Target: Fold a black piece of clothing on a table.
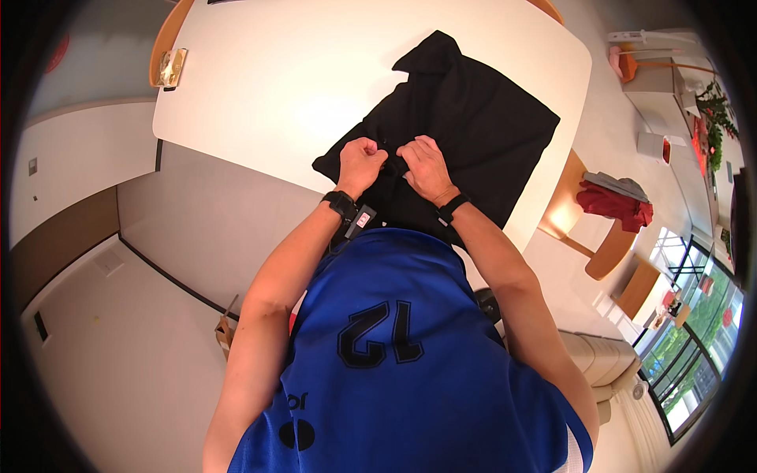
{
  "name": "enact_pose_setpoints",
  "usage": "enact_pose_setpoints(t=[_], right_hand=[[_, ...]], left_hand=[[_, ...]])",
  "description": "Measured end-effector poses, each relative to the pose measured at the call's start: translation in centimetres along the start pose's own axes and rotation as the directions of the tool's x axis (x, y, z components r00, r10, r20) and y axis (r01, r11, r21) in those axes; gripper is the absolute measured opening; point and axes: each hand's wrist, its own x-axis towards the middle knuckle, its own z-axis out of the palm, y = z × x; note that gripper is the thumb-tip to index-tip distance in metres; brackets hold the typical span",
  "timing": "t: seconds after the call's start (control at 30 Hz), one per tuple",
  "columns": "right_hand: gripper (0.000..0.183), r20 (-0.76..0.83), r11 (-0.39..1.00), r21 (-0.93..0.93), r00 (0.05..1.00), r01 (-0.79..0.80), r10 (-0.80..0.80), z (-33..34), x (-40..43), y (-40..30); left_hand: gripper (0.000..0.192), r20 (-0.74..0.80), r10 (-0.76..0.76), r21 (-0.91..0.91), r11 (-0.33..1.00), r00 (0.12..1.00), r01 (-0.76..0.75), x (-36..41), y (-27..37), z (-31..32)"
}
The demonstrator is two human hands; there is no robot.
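A black collared garment [479,118] lies spread on the white table [266,77], its collar pointing away from me and its near edge reaching my body. My left hand [361,162] pinches the dark cloth near its left part, thumb and fingertips together. Close by on the right, my right hand [424,165] rests on the same garment with curled fingers; whether it grips cloth there is not clear. A small dark button shows between the hands. Both wrists wear black bands, and a small device hangs by the left one.
A wooden chair [609,251] with red and grey clothes [615,201] stands right of the table. A gold packet [172,68] lies at the table's far left edge. Another chair back [168,35] touches that side. A beige sofa [597,355] is at lower right.
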Motion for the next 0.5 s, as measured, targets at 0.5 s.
enact_pose_setpoints(t=[0.5], right_hand=[[0.042, -0.007, 1.000, 0.018, 1.000, -0.006, 0.006, 0.3, 0.6, 0.4]], left_hand=[[0.016, -0.037, 0.182, 0.283, 0.945, 0.983, -0.164, -0.8, 1.7, -0.6]])
